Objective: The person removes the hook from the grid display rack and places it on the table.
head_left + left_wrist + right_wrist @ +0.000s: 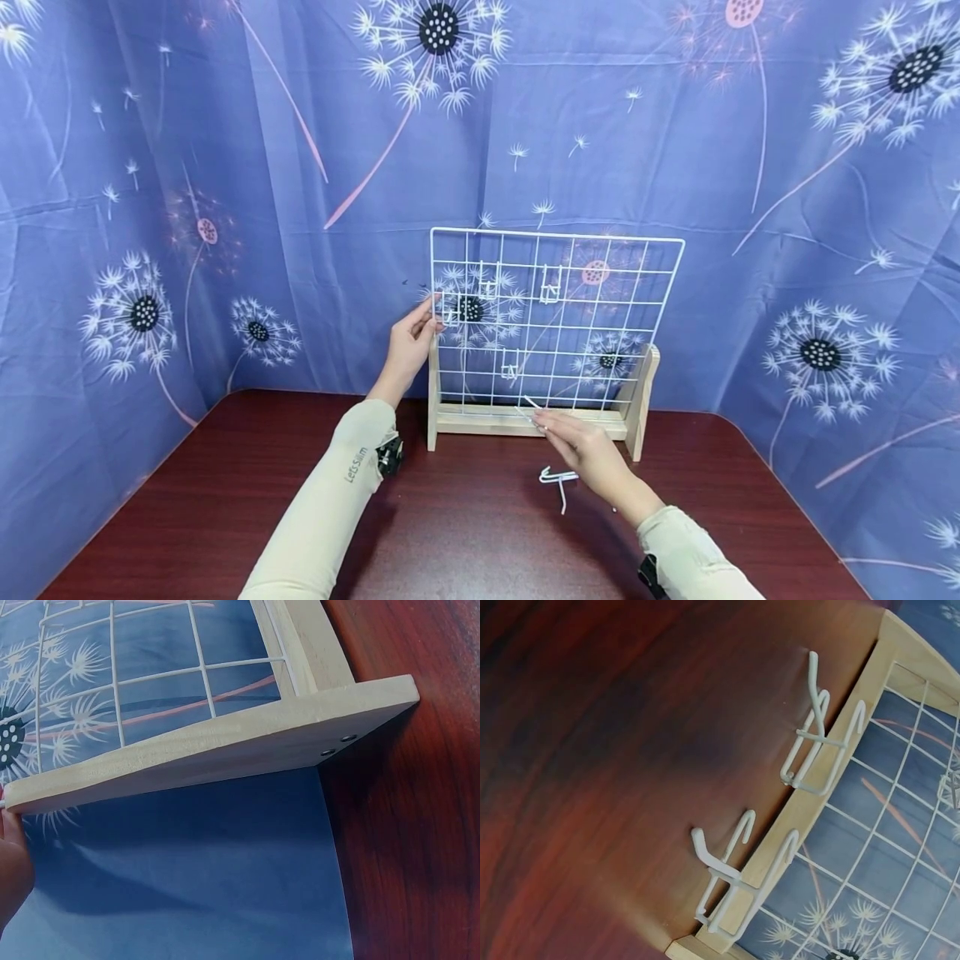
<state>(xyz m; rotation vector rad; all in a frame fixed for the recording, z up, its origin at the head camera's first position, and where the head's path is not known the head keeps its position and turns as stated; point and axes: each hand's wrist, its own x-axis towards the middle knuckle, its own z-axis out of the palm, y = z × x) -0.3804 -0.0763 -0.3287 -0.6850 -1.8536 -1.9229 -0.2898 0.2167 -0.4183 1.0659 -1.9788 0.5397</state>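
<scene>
A white wire grid panel [555, 326] stands upright in a wooden stand [641, 404]. My left hand [411, 342] pinches the panel's left edge, just above the wooden upright [187, 746] and beside a white hook [450, 316] on the grid. In front of the panel's lower part, my right hand [581, 446] pinches a white wire hook [529, 406], its ends pointing up and left; the hand hides the rest. On the table below lie two more hooks, one on the left [810, 750] and one on the right [735, 877]. The right hand is outside its wrist view.
More white hooks hang on the grid: one upper right [551, 290], one upper left [487, 287], one lower down [510, 367]. The dark red table [465, 533] ends at a blue curtain [337, 275] with dandelion prints, close behind the stand.
</scene>
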